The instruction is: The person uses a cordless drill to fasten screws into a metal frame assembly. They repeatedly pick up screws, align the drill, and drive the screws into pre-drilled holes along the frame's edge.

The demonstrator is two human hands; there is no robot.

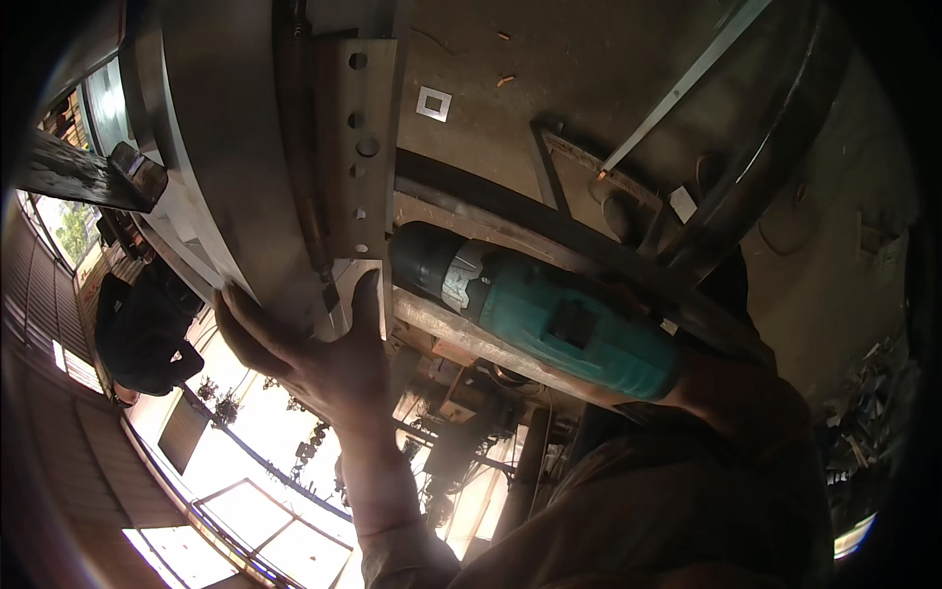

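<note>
A teal and black cordless drill (579, 324) lies sideways across the middle, its black chuck end (417, 257) against the edge of a metal plate with a row of holes (359, 196). My right hand (692, 378) is wrapped round the drill's rear, its fingers largely hidden behind the body. The holed plate is set along a long metal beam (231, 128). My left hand (319, 363) grips the beam's near end, thumb on the plate side and fingers on the opposite edge. Whether a bit enters a hole cannot be seen.
Dark steel bars (491, 201) run beside the drill, with a thick curved tube (765, 167) at right. On the floor lies a small square plate with a square cutout (434, 104). A person in dark clothing (147, 329) is at far left. Scrap (863, 422) is heaped at right.
</note>
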